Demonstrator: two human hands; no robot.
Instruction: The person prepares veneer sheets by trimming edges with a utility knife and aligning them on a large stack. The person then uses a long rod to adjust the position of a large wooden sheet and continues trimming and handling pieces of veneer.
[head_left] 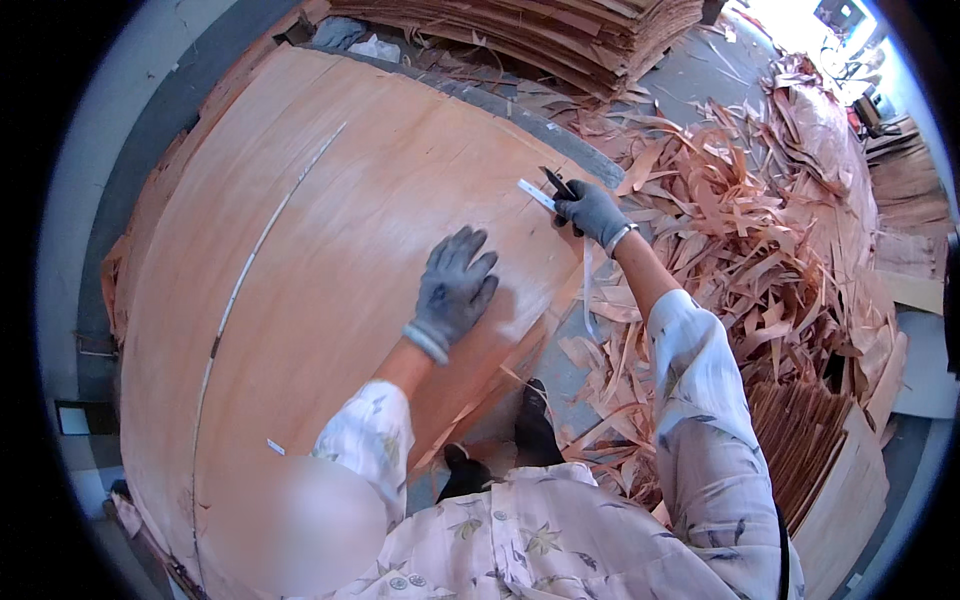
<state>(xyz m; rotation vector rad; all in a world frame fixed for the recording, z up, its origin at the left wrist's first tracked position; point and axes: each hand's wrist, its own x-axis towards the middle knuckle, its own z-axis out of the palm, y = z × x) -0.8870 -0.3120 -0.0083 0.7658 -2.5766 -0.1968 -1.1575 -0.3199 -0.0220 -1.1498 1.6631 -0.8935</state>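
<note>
A broad sheet of pale wood veneer [330,270] lies in front of me, on a stack. My left hand [455,285], in a grey glove, is spread over its surface with the fingers extended. At the sheet's right edge my right hand [592,212], also gloved, is closed round a dark knife-like tool [553,181]. A white strip [537,194] juts from the same hand, and a white tape-like length [588,300] hangs below it. Their ends inside the grip are hidden.
A long thin white strip [262,240] runs along the sheet's left part, and a small white piece [275,447] lies near me. Veneer scraps [720,200] heap up at right. More veneer stacks stand at the back [590,45] and lower right [800,440].
</note>
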